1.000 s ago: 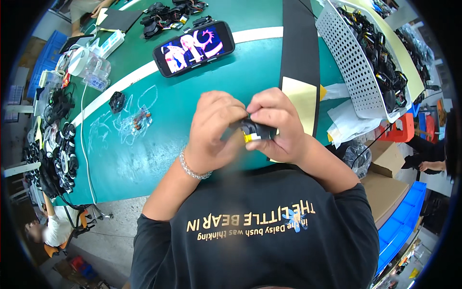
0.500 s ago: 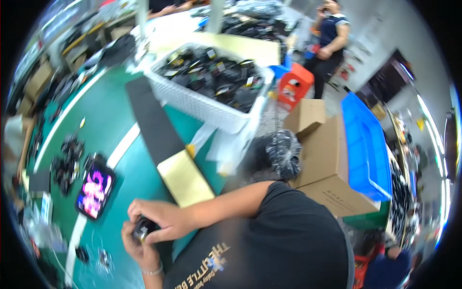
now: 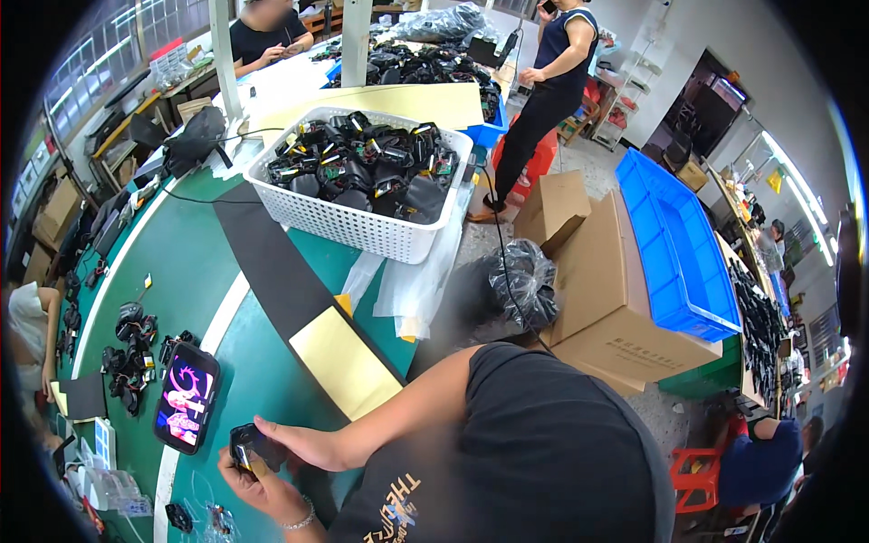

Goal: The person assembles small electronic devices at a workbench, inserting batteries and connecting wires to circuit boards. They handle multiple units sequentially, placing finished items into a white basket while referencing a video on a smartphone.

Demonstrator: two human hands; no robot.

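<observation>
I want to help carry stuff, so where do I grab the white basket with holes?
Grip the white perforated basket by its rim at both short ends, coming from the near long side: it's long, open-topped and heaped with black parts, so holding both ends should keep it level.

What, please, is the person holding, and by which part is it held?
A small black device, held by its lower end in the left hand; whether the right hand also grips it is unclear.
</observation>
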